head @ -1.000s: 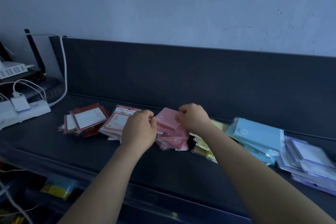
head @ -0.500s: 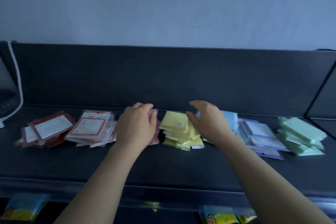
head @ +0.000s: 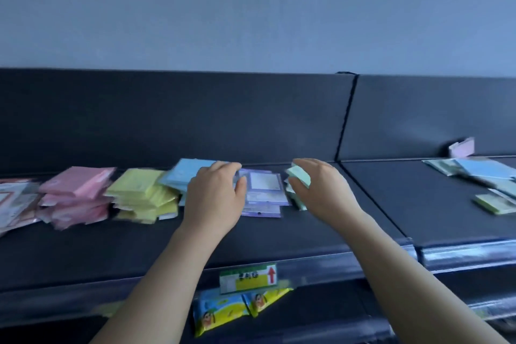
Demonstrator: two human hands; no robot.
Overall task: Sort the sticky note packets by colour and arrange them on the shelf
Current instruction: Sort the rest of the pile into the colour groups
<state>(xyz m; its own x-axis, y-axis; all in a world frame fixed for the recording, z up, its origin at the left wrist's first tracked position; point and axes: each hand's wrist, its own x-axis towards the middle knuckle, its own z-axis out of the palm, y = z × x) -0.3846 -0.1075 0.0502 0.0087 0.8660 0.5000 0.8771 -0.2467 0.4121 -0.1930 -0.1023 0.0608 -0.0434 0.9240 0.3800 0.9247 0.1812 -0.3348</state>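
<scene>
Sticky note packets lie in colour piles along the dark shelf: pink, yellow, blue, purple and green. My left hand hovers with relaxed fingers over the gap between the blue and purple piles, its fingertips near the purple pile's left edge. My right hand curls over the green pile, thumb under the top green packet and fingers above it. Most of the green pile is hidden behind this hand.
Red-framed packets lie at the far left. The adjoining shelf section to the right holds a mixed heap of blue and green packets and a lilac one. A price label and yellow snack bags sit below the front edge.
The view and both hands have shifted right along the shelf. The hands left the pink and yellow piles and now sit at the purple and green piles.
</scene>
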